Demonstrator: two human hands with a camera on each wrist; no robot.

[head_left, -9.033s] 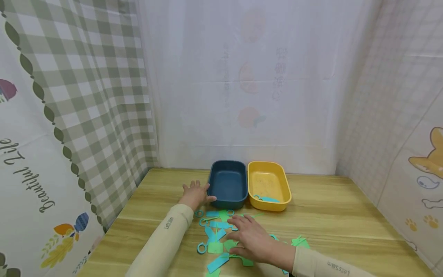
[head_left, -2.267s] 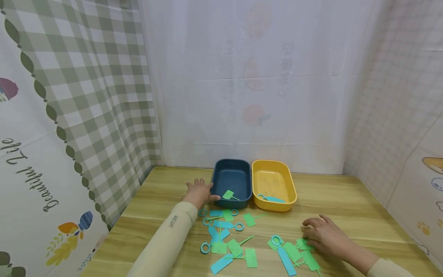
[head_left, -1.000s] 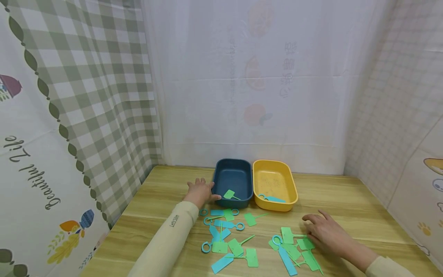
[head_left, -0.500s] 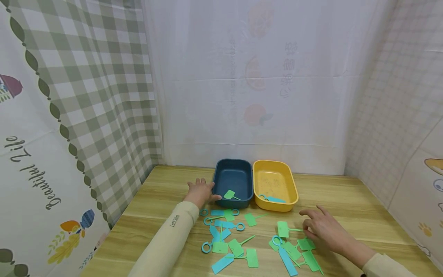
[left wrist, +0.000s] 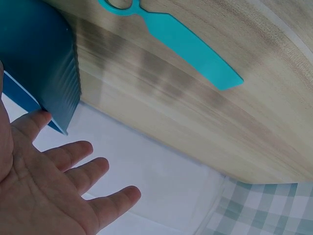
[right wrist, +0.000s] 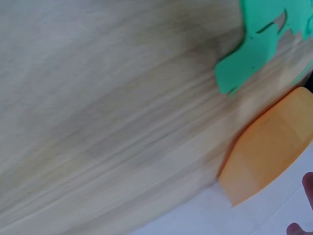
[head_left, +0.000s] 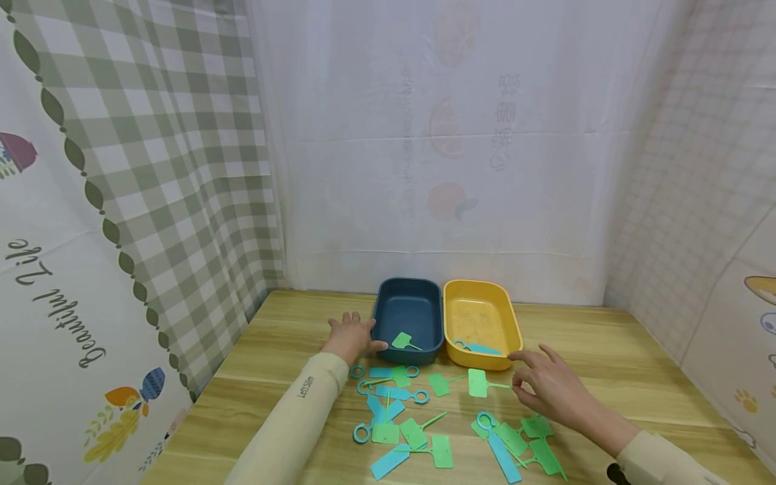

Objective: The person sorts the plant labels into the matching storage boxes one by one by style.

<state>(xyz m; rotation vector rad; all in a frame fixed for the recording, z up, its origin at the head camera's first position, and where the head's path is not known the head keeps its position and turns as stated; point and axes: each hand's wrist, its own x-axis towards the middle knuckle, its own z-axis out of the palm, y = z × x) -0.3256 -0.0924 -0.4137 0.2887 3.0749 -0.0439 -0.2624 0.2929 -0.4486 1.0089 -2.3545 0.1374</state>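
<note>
My right hand (head_left: 548, 387) pinches the thin stem of a green plastic tag (head_left: 477, 382) between thumb and forefinger, in front of the yellow bin (head_left: 477, 306). The tag's flat square head points left. My left hand (head_left: 351, 339) has its fingers spread at the left side of the dark blue bin (head_left: 407, 306). In the left wrist view one fingertip of the left hand (left wrist: 54, 181) touches that bin's rim. A green tag (head_left: 401, 340) lies in the blue bin, and a blue ring-ended tag (head_left: 481, 349) in the yellow one. Only fingertips (right wrist: 308, 186) of the right hand show in its wrist view.
Below the blue bin, green tags and blue ring-ended tags (head_left: 391, 465) lie scattered and overlapping. A smaller pile with several green tags (head_left: 544, 455) and one blue tag (head_left: 503, 458) lies on the wooden table (head_left: 606, 377) to the right. Curtains (head_left: 339, 202) enclose the table.
My right hand has moved left and up from the right-hand pile, bringing a green tag with it toward the yellow bin. The left hand has stayed at the blue bin.
</note>
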